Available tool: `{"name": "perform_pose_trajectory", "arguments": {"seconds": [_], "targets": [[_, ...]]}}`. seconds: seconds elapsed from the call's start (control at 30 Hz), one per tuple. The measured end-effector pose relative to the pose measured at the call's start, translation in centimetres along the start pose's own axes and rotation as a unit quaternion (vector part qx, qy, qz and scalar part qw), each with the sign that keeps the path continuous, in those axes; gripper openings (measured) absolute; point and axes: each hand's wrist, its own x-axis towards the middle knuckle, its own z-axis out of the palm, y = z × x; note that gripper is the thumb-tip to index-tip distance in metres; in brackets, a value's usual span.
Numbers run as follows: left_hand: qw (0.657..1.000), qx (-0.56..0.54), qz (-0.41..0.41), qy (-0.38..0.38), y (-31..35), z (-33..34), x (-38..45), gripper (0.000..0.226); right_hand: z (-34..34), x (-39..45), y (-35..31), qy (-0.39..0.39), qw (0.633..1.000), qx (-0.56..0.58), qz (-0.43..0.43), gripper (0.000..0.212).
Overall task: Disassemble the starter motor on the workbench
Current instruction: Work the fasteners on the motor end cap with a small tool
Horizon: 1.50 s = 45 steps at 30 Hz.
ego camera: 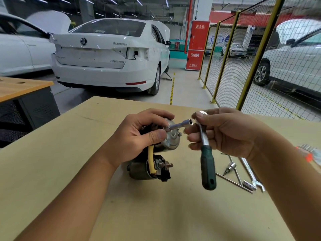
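Sitting near the middle of the frame, the starter motor [156, 153] rests on the tabletop [69, 162], its silver round end cap tilted up and facing right, and the darker cylinder with a yellow cable [150, 159] and a couple of threaded studs just below it. The left hand [139, 136] is wrapped around the upper part of the motor, thumb and fingers curled onto the silver end. A long socket [180, 125] points at that end cap, its narrow tip right at the cap by the left thumb; can't tell if it's actually seated on a nut. The right hand [225, 133] grips a ratchet wrench [206, 160] up near its head, fingers closed around the metal shaft, and the green handle hangs down toward the bottom of the frame.

Lower right on the tabletop lie a few loose tools [243, 176]: thin rods, a socket piece and a flat wrench, well apart from the motor. Something orange and silver shows at the right edge, too blurred to name.

Across the upper frame stand a white car [111, 54], a red cabinet [197, 46] and a yellow mesh fence [260, 54].
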Motion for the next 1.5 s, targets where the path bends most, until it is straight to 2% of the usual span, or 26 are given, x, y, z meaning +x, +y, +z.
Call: {"name": "perform_pose_trajectory", "arguments": {"seconds": [0.1,0.17,0.37,0.47,0.53,0.67,1.0,1.13,1.2,1.23,1.27,1.3,1.37,1.43,1.5], "targets": [[1.000,0.018,0.002,0.016,-0.2,-0.1,0.0,0.018,0.2,0.9,0.8,0.017,0.999,0.038,-0.018,0.033],[0.999,0.031,0.000,0.025,-0.3,-0.1,0.0,0.019,0.0,1.2,0.9,0.000,0.999,0.047,-0.018,0.031],[0.999,0.039,-0.001,0.032,-0.5,-0.3,0.1,0.017,-0.7,0.7,0.1,-0.145,0.980,0.126,-0.041,0.035],[0.999,0.029,0.000,0.030,-0.6,-0.3,0.1,0.015,-0.7,0.2,0.1,-0.201,0.971,0.111,-0.067,0.027],[0.999,0.019,0.001,0.027,-0.6,-0.3,0.1,0.014,-0.5,0.0,0.2,-0.222,0.968,0.097,-0.071,0.030],[1.000,0.015,0.004,0.019,-0.8,-0.5,0.1,0.014,-0.1,-0.2,0.2,-0.208,0.972,0.075,-0.076,0.040],[1.000,0.016,0.007,0.014,-0.9,-0.6,0.2,0.013,-0.5,0.6,1.3,-0.210,0.969,0.033,-0.124,0.038],[1.000,0.016,0.009,0.015,-0.9,-0.6,0.2,0.013,0.2,0.3,0.9,-0.127,0.982,0.006,-0.143,0.020],[0.999,0.024,0.010,0.020,-1.0,-0.5,0.1,0.013,1.6,0.0,1.0,-0.054,0.985,-0.071,-0.145,0.009],[0.999,0.033,0.015,0.023,-1.1,-0.4,0.1,0.014,2.4,0.0,1.4,-0.008,0.977,-0.143,-0.161,0.017],[0.999,0.045,0.019,0.022,-1.2,-0.5,0.1,0.016,3.2,0.0,2.1,0.046,0.952,-0.235,-0.191,0.027],[0.998,0.058,0.015,0.016,-1.2,-0.6,0.1,0.023,4.0,0.2,2.6,0.099,0.912,-0.325,-0.231,0.032],[0.995,0.086,-0.037,-0.015,-1.2,-1.2,0.1,0.052,4.9,0.5,3.4,0.180,0.844,-0.425,-0.273,0.033],[0.986,0.134,-0.093,-0.039,-1.1,-1.8,0.2,0.074,5.0,0.7,3.4,0.211,0.818,-0.463,-0.269,0.035],[0.976,0.172,-0.119,-0.056,-1.2,-1.9,0.4,0.077,4.8,0.7,3.4,0.218,0.801,-0.487,-0.272,0.038]]}}
